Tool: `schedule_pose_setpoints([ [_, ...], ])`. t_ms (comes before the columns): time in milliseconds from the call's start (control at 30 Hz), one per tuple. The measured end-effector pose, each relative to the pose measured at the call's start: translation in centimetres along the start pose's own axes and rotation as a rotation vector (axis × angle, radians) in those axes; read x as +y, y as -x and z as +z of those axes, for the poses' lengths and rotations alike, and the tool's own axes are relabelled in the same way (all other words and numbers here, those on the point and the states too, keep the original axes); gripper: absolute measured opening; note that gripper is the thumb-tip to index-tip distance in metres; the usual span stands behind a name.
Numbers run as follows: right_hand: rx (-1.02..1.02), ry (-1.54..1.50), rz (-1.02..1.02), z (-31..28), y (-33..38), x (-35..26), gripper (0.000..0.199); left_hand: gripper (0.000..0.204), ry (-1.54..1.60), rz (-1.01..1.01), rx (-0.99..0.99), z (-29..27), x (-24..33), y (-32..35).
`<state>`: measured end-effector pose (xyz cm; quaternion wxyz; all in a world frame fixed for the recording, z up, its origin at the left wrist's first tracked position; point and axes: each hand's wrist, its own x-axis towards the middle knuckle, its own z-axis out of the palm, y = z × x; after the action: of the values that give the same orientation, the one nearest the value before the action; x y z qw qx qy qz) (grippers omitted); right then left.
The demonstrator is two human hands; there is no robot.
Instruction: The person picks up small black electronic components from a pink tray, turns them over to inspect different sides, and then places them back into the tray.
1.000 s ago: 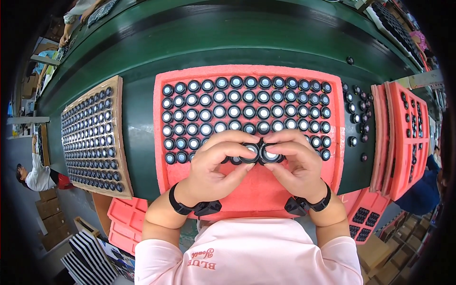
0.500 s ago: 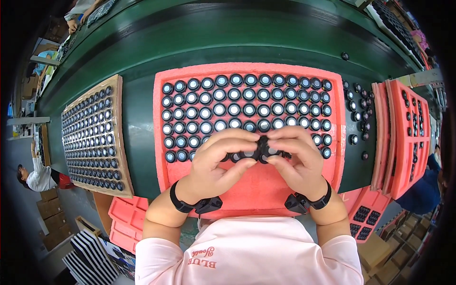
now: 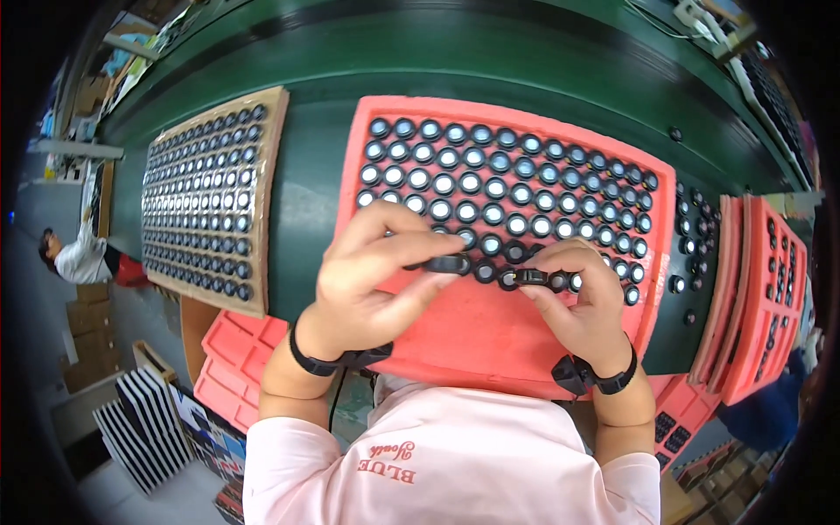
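Pinching one black ring each, both hands, left [image 3: 372, 280] and right [image 3: 573, 302], hover over one red tray [image 3: 490, 341].

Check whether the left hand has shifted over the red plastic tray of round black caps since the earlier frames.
Cannot tell. The left hand remains at the red plastic tray, fingertips at the lowest filled rows as before; the head camera itself moved.

Left hand [image 3: 372, 276] pinches a small black round part [image 3: 448, 263] and right hand [image 3: 573, 302] pinches another black part [image 3: 530, 276], both over a red tray [image 3: 490, 341] filled with rows of black caps on the green table [image 3: 306, 219], brown tray [image 3: 267, 201] of caps at left, red trays [image 3: 770, 297] stacked right.
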<state>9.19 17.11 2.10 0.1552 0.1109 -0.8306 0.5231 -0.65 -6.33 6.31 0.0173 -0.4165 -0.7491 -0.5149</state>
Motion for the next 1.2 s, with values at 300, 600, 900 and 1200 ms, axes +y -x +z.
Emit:
schedule_pose_setpoints([
  [300, -0.333, -0.021, 0.119, 5.5, -1.8, -1.3, 0.025, 0.027, -0.250, -0.349, -0.170, -5.4, -2.2, 7.1],
  [600, -0.624, 0.273, -0.073, 11.5, -4.3, -1.1, 0.018, 0.021, -0.343, -0.392, -0.329, -4.9, -4.5, 8.8],
  [900, -0.522, 0.450, -0.299, 12.6, -4.8, -0.4, 0.012, 0.028, -0.454, -0.258, -0.234, -5.1, -5.6, 8.9],
  [1200, -0.518, 0.525, -0.305, 12.6, -5.0, -0.5, 0.014, 0.031, -0.476, -0.244, -0.216, -4.9, -6.1, 8.7],
])
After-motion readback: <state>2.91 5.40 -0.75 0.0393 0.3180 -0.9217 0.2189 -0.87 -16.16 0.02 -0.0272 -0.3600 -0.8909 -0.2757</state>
